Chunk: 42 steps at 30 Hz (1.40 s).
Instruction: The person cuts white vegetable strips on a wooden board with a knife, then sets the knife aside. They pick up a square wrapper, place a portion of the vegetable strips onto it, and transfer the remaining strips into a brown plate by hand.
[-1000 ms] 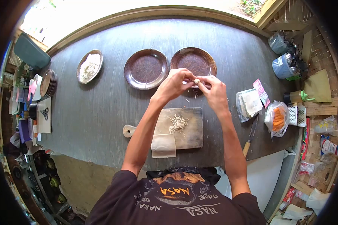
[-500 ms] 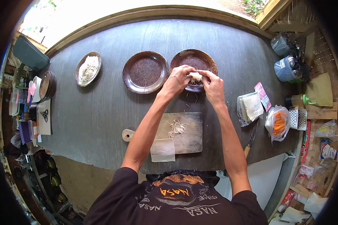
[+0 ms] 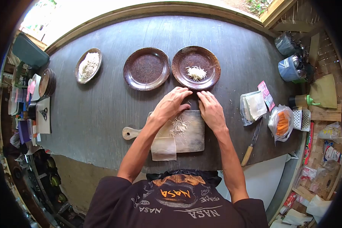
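Note:
My left hand (image 3: 171, 104) is above the top edge of the wooden cutting board (image 3: 193, 140), fingers stretched and thumb apart, holding nothing. My right hand (image 3: 212, 110) is at the board's upper right corner, its fingers extended and empty. Just beyond both fingertips is a brown round plate (image 3: 180, 76) with a small pile of pale thin strips (image 3: 197, 73). More strips (image 3: 179, 126) lie on the board, and a square pale wrapper sheet (image 3: 163, 148) overlaps its lower left edge. A second brown plate (image 3: 146, 70) stands left of the first.
An oval dish (image 3: 89, 65) of white shreds sits at the left. On the right are stacked wrappers (image 3: 253, 106), a knife (image 3: 251, 144), a bag of carrots (image 3: 282, 123) and a grater (image 3: 301, 119). Stacked plates (image 3: 47, 84) and scissors (image 3: 44, 113) are at the far left.
Both hands have moved back from the right plate toward the board and let go of the pale strips, which now lie on the plate. The view has shifted slightly.

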{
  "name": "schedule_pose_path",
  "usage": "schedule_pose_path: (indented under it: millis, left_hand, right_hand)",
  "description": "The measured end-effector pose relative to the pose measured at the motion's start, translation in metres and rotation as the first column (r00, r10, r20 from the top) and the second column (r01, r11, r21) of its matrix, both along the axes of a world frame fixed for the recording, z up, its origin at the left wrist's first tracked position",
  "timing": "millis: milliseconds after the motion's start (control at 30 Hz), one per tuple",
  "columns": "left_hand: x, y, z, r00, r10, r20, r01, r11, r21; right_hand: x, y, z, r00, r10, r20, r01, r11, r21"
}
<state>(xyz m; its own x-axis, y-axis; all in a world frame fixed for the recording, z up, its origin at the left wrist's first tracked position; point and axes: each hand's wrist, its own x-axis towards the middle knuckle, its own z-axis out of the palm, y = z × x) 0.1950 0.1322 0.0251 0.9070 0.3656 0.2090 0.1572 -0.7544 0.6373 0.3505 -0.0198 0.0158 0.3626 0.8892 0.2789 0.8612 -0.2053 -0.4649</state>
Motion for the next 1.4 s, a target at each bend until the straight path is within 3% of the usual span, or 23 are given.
schedule_pose_path:
  millis: [33,333,467,633,800,933,1000,1167,1233,1267,1367,1400]
  left_hand:
    - [0.003,0.001,-0.002,1.000,-0.006,0.003,0.006,1.000,-0.001]
    - [0.005,0.008,-0.017,0.993,-0.108,0.036,0.110,0.993,-0.043]
    - [0.006,0.004,-0.021,0.988,-0.129,0.086,0.125,0.991,0.053]
    - [0.008,-0.002,-0.019,0.982,-0.150,0.118,0.126,0.974,0.188]
    - [0.013,-0.003,-0.017,0.994,-0.090,0.067,0.084,0.992,0.090]
    - [0.021,0.001,-0.003,0.968,-0.037,0.248,0.048,0.998,-0.040]
    - [0.030,0.007,0.008,0.970,-0.034,0.241,0.043,0.998,-0.033]
    - [0.060,0.020,0.016,0.965,0.004,0.262,0.013,0.998,-0.061]
    - [0.063,0.023,0.014,0.965,-0.013,0.263,0.006,1.000,0.028]
    - [0.060,0.020,0.013,0.969,0.020,0.246,-0.020,1.000,-0.001]
    - [0.043,0.006,0.009,0.967,0.058,0.249,-0.043,0.997,-0.065]
    - [0.035,-0.001,0.010,0.980,0.019,0.198,0.001,0.995,-0.100]
  right_hand:
    - [0.004,0.000,-0.004,0.993,0.067,0.098,-0.065,0.997,-0.030]
    - [0.009,-0.004,0.006,0.988,0.150,-0.034,-0.150,0.989,0.015]
    - [0.005,0.003,0.003,0.990,0.136,-0.028,-0.133,0.986,0.099]
    - [0.005,0.005,0.002,0.986,0.161,0.040,-0.164,0.985,0.059]
    - [0.003,0.006,-0.004,0.985,0.156,0.066,-0.161,0.984,0.079]
    - [-0.003,0.008,0.007,0.984,0.077,-0.159,-0.045,0.979,0.200]
    - [-0.001,0.012,0.016,0.961,0.003,-0.277,0.062,0.972,0.227]
    - [0.015,0.035,0.023,0.955,-0.003,-0.297,0.080,0.965,0.250]
    - [0.017,0.039,0.020,0.985,-0.007,-0.173,0.052,0.965,0.258]
    - [0.011,0.034,0.024,0.953,-0.057,-0.297,0.120,0.973,0.199]
    - [0.000,0.007,0.017,0.948,-0.011,-0.318,0.038,0.996,0.079]
    - [-0.002,0.000,0.013,0.976,0.006,-0.216,0.006,0.998,0.055]
